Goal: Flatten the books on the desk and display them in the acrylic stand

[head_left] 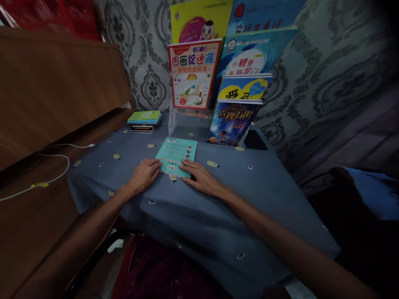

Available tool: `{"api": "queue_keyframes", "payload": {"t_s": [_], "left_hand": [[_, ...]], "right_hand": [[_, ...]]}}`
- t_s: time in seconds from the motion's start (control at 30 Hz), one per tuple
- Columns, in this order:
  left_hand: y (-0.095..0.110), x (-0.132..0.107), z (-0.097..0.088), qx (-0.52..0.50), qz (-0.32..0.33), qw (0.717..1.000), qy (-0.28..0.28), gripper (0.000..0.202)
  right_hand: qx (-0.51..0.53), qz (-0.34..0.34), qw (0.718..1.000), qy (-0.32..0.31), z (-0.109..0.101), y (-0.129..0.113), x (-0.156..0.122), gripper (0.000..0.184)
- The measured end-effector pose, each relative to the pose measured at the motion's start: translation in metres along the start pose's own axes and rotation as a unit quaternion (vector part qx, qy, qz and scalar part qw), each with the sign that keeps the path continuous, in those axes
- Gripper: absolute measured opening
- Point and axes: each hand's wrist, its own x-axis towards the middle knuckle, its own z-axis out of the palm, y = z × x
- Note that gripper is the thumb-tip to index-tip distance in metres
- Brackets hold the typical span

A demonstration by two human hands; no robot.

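A teal book [177,150] lies flat on the cloth-covered table, with a barcode at its far left corner and a printed strip along its near part. The fingers of my left hand [146,175] reach forward onto the book's near left edge. On the other side, my right hand [201,176] rests with fingers spread over the near right part, its thumb by the near edge. Both hands touch the book, and neither lifts it. The undersides of the fingers are hidden.
Behind the book is a clear stand [179,124] bearing a red-bordered picture book [195,77]. To its right, a dark blue book [233,122] stands before several others. A small book stack [145,120] lies at the back left. A black phone-like slab [255,140] lies right. A white cable [67,166] hangs left.
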Motion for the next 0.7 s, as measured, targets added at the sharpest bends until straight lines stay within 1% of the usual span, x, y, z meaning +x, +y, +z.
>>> {"api": "queue_keyframes", "payload": {"t_s": [0.1,0.23,0.33,0.4,0.47,0.6,0.7], "left_hand": [[0.026,-0.002,-0.001,-0.019,0.025,0.999,0.006,0.032],[0.065,0.002,0.004,-0.047,0.067,0.997,0.0,0.031],[0.085,0.008,0.008,-0.042,0.089,0.995,-0.003,0.032],[0.09,0.011,0.012,-0.044,0.087,0.995,0.001,0.032],[0.089,0.012,0.014,-0.056,0.08,0.995,0.007,0.033],[0.083,0.01,0.02,-0.085,0.082,0.993,0.026,0.034],[0.081,0.008,0.022,-0.103,0.086,0.99,0.043,0.034]], "right_hand": [[0.033,0.0,0.999,0.021,0.004,0.004,0.0,0.053],[0.099,0.026,0.994,0.042,0.002,0.008,0.001,0.062],[0.167,0.023,0.984,0.049,-0.001,0.013,0.003,0.062],[0.205,0.017,0.977,0.059,-0.003,0.017,0.005,0.063],[0.219,0.026,0.972,0.077,-0.002,0.022,0.009,0.063],[0.195,0.06,0.972,0.117,0.002,0.03,0.019,0.056],[0.166,0.083,0.972,0.142,0.004,0.031,0.023,0.051]]}}
